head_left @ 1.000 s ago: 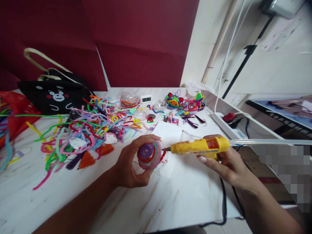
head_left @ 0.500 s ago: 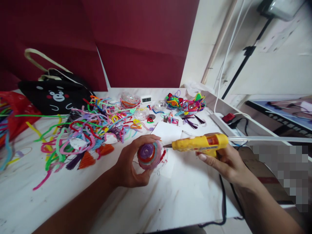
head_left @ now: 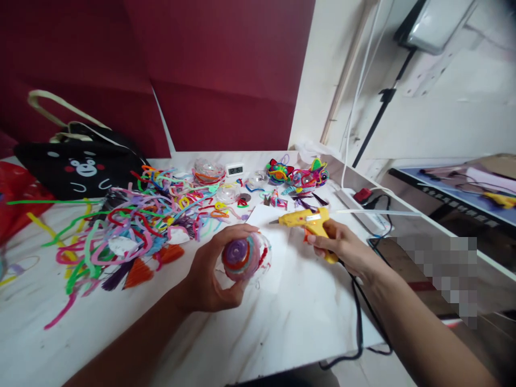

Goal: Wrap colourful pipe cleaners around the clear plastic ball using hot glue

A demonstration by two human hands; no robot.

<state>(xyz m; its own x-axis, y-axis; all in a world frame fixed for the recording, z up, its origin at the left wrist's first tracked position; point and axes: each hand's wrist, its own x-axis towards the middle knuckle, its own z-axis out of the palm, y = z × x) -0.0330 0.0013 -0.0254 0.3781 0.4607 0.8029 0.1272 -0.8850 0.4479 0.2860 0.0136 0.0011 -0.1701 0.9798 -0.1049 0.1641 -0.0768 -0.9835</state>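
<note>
My left hand [head_left: 213, 269] is wrapped round a clear plastic ball [head_left: 245, 257] partly covered with coiled pipe cleaners in purple, orange, teal and pink. Red bits show on the ball's bare right side. In my right hand [head_left: 342, 244] is a yellow glue gun [head_left: 308, 223], with its nozzle pointing left, above and apart from the ball. A clear glue stick [head_left: 374, 213] sticks out of the gun's back. Beneath the ball and nozzle lies a sheet of white paper [head_left: 278, 269].
A heap of pipe cleaners [head_left: 133, 220] with tassels covers the table's left. Behind are a black bag [head_left: 80, 166], a small clock [head_left: 235, 170] and decorated balls [head_left: 306, 177]. A power strip [head_left: 366, 212] stands at right; a black cord [head_left: 358, 322] hangs off the front edge.
The glue gun has moved away from the ball, up and slightly left, and my grip on its handle shows more. The ball stays in my left hand. The whole view has shifted somewhat.
</note>
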